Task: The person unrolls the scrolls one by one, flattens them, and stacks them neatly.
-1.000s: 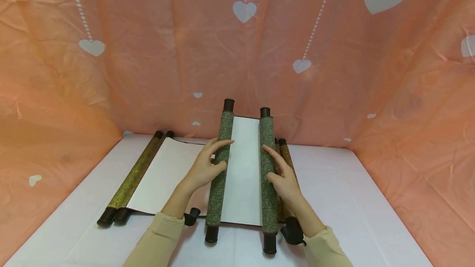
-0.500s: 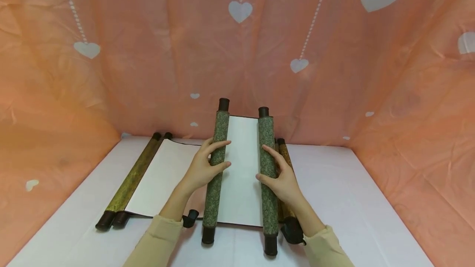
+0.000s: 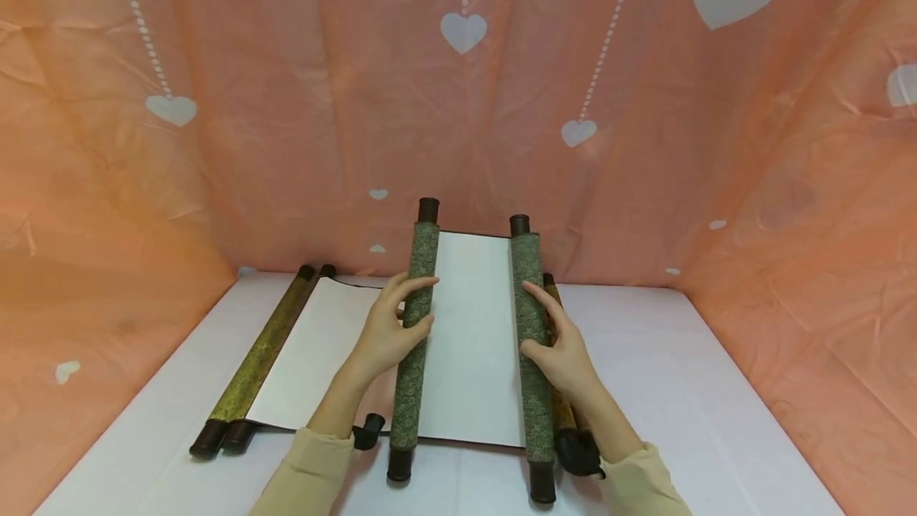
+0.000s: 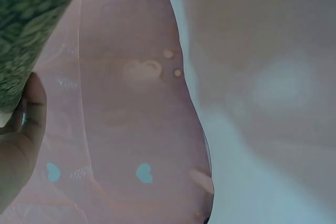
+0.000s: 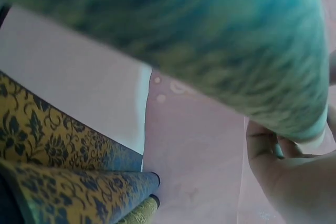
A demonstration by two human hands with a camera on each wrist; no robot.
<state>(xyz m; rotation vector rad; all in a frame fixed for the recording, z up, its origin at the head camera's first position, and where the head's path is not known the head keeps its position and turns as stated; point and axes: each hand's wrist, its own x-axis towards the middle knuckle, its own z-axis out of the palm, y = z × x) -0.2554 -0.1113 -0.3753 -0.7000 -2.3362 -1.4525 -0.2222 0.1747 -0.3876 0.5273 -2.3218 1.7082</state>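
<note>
A scroll with green patterned rolls and black end knobs is held up, partly unrolled, its white sheet (image 3: 473, 341) showing between the rolls. My left hand (image 3: 380, 337) grips the left roll (image 3: 411, 373), thumb and fingers curled round its middle. On the other side, my right hand (image 3: 569, 357) holds the right roll (image 3: 535, 396) in the same way. In the left wrist view, the fingers (image 4: 35, 114) curl behind the green roll (image 4: 31, 30). The right wrist view shows the right roll (image 5: 210, 51) large and close, with fingertips behind it.
Beneath lies another unrolled scroll with gold-patterned rolls, one roll (image 3: 261, 357) at left and one (image 3: 564, 412) partly hidden at right; its white sheet (image 3: 304, 357) lies between. A white cloth (image 3: 666, 388) covers the table. A pink heart-print curtain (image 3: 501, 134) encloses the back and sides.
The two green rolls have moved apart, the left one slightly left and the right one to the right, so a wider strip of white sheet shows. Both hands keep hold of them.
</note>
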